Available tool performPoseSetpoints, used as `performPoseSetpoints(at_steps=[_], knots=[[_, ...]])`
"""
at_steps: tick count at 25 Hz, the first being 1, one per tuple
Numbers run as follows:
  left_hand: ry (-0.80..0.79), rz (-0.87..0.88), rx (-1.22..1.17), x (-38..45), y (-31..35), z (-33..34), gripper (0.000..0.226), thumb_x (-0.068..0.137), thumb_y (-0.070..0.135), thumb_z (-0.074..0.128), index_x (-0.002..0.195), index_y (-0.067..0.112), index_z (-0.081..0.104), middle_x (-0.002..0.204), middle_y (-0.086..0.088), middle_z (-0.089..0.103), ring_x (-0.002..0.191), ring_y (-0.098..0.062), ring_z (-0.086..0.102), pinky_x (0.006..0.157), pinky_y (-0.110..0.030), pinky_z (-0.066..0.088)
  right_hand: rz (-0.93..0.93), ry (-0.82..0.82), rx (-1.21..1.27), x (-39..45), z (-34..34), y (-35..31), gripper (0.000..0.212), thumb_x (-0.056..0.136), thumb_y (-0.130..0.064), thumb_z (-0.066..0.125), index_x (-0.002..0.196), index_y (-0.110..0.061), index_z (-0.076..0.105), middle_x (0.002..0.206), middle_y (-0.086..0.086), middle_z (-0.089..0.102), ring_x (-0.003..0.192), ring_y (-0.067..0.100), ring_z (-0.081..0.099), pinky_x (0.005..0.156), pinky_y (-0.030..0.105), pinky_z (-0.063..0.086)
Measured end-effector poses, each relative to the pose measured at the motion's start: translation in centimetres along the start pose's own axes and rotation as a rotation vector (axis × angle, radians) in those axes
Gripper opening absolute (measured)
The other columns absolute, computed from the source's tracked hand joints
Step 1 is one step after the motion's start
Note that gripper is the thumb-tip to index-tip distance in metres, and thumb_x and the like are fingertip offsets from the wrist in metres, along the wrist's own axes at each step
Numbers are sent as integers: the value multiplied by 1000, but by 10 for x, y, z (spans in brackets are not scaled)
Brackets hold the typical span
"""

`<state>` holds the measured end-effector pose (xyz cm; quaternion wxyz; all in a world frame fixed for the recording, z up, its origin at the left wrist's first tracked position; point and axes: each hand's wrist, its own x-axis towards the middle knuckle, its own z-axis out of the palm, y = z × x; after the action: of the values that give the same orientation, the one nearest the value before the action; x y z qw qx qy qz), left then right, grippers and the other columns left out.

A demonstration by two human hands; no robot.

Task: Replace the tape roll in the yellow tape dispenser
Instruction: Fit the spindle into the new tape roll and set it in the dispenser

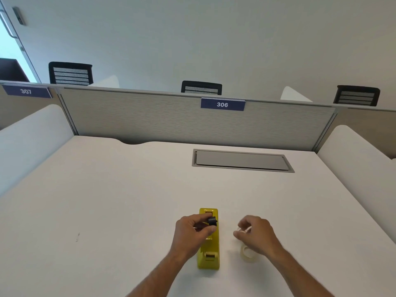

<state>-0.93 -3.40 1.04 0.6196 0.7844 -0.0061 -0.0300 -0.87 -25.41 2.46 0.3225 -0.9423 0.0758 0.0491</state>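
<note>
On white desk (107, 200) near edge, yellow tape dispenser (209, 251) upright, your L hand (192, 231) pinching black spool core (212, 221) just above it, R hand (256, 234) curled round clear tape ring (244, 229), grip loose, 2nd clear tape roll (247, 254) flat on desk by R wrist.

A white counter (107, 200) fills the lower view, with a grey cable hatch (242, 160) set flush near its far edge, right of middle. A grey fabric partition (150, 118) stands along that far edge, bearing a blue sign (222, 104) reading 306; a second sign (26, 91) reading 307 hangs further left. White rounded side panels (32, 136) rise at the left and right edges. Three black mesh chair backs (70, 73) show above the partition. Behind them is a plain pale wall (214, 39); a glass door (8, 39) stands at the far left, bright with daylight.
</note>
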Motion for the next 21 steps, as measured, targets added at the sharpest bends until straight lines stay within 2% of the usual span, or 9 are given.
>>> performPoseSetpoints(at_steps=[2,5,7,10,11,13,16,18,21], knots=[[-5,-7,0,-1,0,0,36,77,10,82,108,29,75,92,12,78,83,-2,73,76,-16,57,58,-129,-213,-6,-1,9,41,60,-48,78,93,-30,62,93,-12,64,82,8,61,65,21,46],[-16,-17,-3,-3,1,1,36,80,9,80,110,27,75,94,12,78,83,-1,72,77,-16,56,93,-208,-353,-13,7,18,62,54,-56,75,108,-31,55,103,-11,58,91,11,58,68,23,44],[-17,-15,4,-3,2,1,35,80,10,80,109,29,75,94,13,77,82,-1,72,76,-15,56,80,-192,-392,-16,13,20,62,59,-51,72,114,-32,51,108,-10,58,96,14,57,68,24,41],[-15,-9,-2,-3,4,1,36,78,10,81,107,31,75,92,14,78,82,-2,72,75,-15,56,53,-115,-310,-19,15,20,55,61,-42,71,111,-31,51,99,-11,60,89,15,59,66,24,43],[-14,-5,-10,-4,4,1,36,78,10,81,105,33,75,91,15,78,82,-3,72,74,-15,55,44,-92,-208,-19,15,19,52,61,-40,75,108,-30,54,95,-11,61,84,14,61,65,23,45],[-15,4,-12,-4,5,1,38,77,9,82,102,37,74,88,18,77,81,-2,72,73,-13,54,62,-78,202,-16,11,15,43,64,-27,86,101,-23,63,94,-3,66,76,15,66,65,25,54],[-24,15,5,-6,7,3,35,78,10,82,102,35,75,83,24,76,79,0,72,71,-10,52,99,-241,917,-14,4,5,38,67,-9,87,101,-8,73,101,15,67,81,23,70,71,39,61],[-37,31,3,-7,10,4,37,78,12,81,98,42,74,82,27,75,80,0,72,71,-8,51,73,-356,1092,-13,1,-2,42,68,-9,85,107,-4,72,105,19,68,90,27,69,77,41,59],[-59,71,5,-8,13,6,39,79,13,81,96,46,73,86,24,76,84,-1,73,75,-11,53,46,-414,1181,-12,2,-10,39,77,-3,80,114,-1,68,116,24,68,102,33,67,83,44,58]])
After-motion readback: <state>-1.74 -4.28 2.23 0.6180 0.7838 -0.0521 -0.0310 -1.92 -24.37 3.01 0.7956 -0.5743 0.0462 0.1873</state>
